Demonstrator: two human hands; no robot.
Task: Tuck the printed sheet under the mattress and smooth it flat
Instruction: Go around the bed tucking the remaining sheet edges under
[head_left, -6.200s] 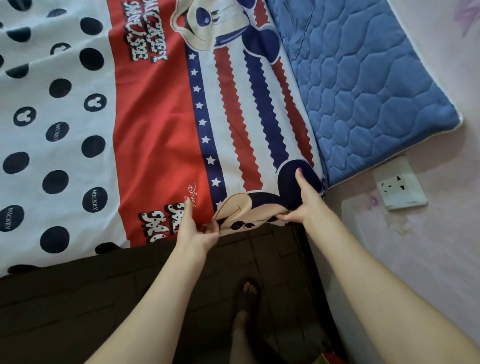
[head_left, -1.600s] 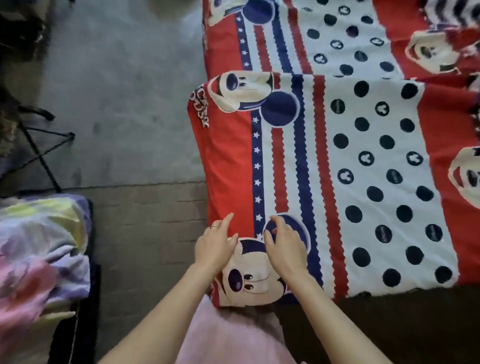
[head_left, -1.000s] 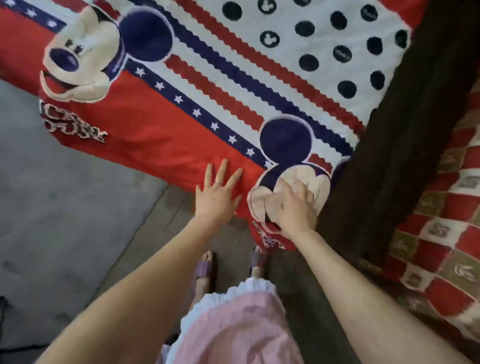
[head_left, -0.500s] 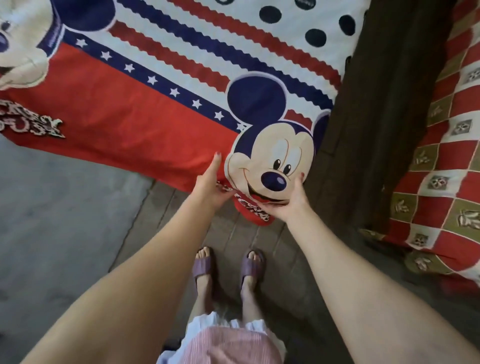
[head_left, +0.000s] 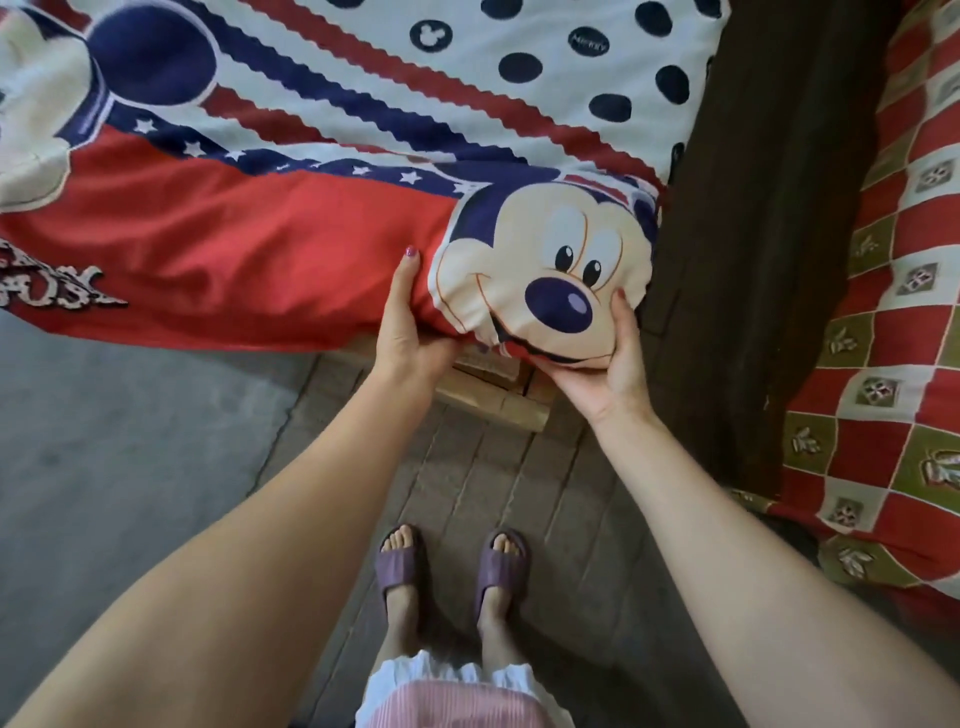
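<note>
Subject: corner of the printed sheet (head_left: 322, 156) at the near corner of the mattress (head_left: 545, 270), head view.

Position. The printed sheet covers the mattress top and hangs over its near side. The wrapped corner, bearing the cartoon mouse face, points toward six o'clock. The sheet's free hem runs along the lower edge from nine o'clock toward that corner.

Left hand (head_left: 408, 322). It lies at the seven o'clock side of the corner, thumb laid up against the red cloth, fingers curled under the hem and out of sight. It grips the sheet's edge from below.

Right hand (head_left: 605, 364). It cups the corner from five o'clock, palm up, thumb pressing the face print, fingers curled beneath the fold.

Governing relation. The gap under the mattress lies directly above and beyond both sets of fingers, toward twelve o'clock. Both hands are about equally near; the right sits at the corner itself. A pale wooden frame piece (head_left: 498, 400) shows just beneath.

Judgement. Tuck in hand at this corner. Red cloth toward nine o'clock shows creases and hangs loose; smoothing not yet done.

Adjacent: dark bed board (head_left: 753, 234), checked cloth (head_left: 893, 312), purple slippers (head_left: 452, 564).
</note>
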